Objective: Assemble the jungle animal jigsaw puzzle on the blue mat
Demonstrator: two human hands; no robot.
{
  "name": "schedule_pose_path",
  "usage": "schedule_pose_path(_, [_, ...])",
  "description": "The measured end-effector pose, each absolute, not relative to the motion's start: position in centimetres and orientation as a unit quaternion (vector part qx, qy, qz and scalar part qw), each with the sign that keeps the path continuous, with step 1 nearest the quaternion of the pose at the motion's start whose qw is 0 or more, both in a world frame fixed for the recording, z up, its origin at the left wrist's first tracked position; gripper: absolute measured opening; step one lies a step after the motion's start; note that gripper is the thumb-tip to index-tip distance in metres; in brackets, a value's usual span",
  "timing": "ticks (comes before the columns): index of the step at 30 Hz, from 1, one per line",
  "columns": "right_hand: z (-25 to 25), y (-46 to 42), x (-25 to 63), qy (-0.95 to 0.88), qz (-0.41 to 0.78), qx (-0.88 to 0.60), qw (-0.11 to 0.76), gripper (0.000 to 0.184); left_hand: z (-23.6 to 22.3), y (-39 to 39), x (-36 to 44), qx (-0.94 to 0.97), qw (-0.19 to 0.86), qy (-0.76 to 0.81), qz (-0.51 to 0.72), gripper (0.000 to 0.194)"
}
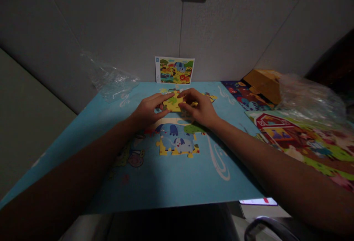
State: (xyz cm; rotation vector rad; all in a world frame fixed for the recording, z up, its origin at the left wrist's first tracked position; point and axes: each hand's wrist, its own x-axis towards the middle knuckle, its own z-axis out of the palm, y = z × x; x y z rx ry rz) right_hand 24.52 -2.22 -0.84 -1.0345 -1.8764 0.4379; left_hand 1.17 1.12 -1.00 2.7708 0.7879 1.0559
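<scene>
A yellow jigsaw puzzle piece (173,103) with a green figure on it is gripped between both hands, near the far side of the table. My left hand (151,109) pinches its left edge with thumb and fingers. From the other side, my right hand (199,105) curls its thumb and forefinger on the right edge. Closer to me lies a joined puzzle section (178,137) with blue elephants and a green treetop. More yellow pieces lie behind and beside the right hand, partly hidden by it.
A picture card (175,70) leans against the wall behind the blue table (177,185). Clear plastic wrap (116,82) lies at the back left. On the right are a farm picture board (301,141), an orange-brown box (262,84) and more plastic (312,97).
</scene>
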Motion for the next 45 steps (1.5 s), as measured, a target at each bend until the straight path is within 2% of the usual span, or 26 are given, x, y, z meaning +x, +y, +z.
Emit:
schedule_pose_path(3, [-0.5,-2.1,24.7,-0.76,0.14,-0.451,0.446,0.017,-1.0,1.2,1.0,0.903,0.035,0.27,0.333,0.055])
schedule_pose_path(9, [-0.6,-0.6,26.3,-0.685,0.032,-0.601,0.411,0.025,-1.1,1.6,0.7,0.88,0.015,0.335,0.336,0.052])
schedule_pose_path(16, [-0.4,-0.2,27.1,-0.644,0.004,-0.701,0.306,0.025,-1.4,2.1,0.6,0.855,-0.007,0.39,0.343,0.048])
schedule_pose_path(21, [-0.1,-0.1,28.7,-0.576,-0.02,-0.771,0.272,0.044,-2.2,2.9,0.2,0.812,-0.023,0.463,0.353,0.042])
schedule_pose_path(25, [-0.4,0.5,30.2,-0.545,0.019,-0.815,0.196,0.047,-2.7,3.6,-0.1,0.761,-0.019,0.552,0.341,0.034])
schedule_pose_path(28, [-0.6,0.8,30.6,-0.548,0.02,-0.812,0.198,0.047,-2.5,3.8,-0.2,0.732,0.004,0.588,0.343,0.028])
schedule_pose_path(33, [-0.6,1.1,30.4,-0.521,0.039,-0.828,0.205,0.046,-1.3,3.6,0.1,0.63,0.101,0.702,0.317,0.025])
schedule_pose_path(45, [-0.7,1.1,29.6,-0.543,0.041,-0.806,0.234,0.039,-1.1,3.9,-0.2,0.579,0.113,0.739,0.324,0.017])
